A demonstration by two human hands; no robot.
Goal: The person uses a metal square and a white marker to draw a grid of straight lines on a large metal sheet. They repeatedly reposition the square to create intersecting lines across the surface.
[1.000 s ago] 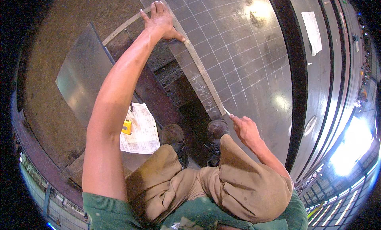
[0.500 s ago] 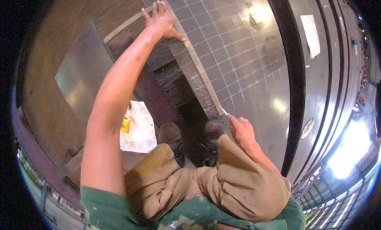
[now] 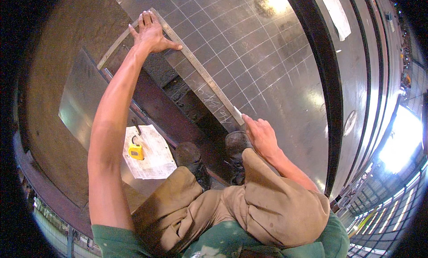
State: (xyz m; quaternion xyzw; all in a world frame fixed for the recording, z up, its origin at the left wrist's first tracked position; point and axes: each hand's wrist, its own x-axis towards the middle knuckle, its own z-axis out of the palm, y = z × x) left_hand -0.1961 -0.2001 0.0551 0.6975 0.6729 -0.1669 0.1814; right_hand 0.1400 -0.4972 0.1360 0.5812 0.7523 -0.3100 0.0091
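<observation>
Grey steel plate point(image 3: 267, 75), scribed in a grid, lying across the floor. Long metal square point(image 3: 200, 73) laid flat along the plate's near edge, corner at the far end, short leg running off over the edge. Left hand point(image 3: 151, 33) spread wide, palm pressed down on that corner. Right hand point(image 3: 261, 137) pinched narrow on a small white marker point(image 3: 238, 113), tip touching the blade's near end. Off the plate: paper sheet point(image 3: 149, 153), yellow tape measure point(image 3: 136, 152) on it.
</observation>
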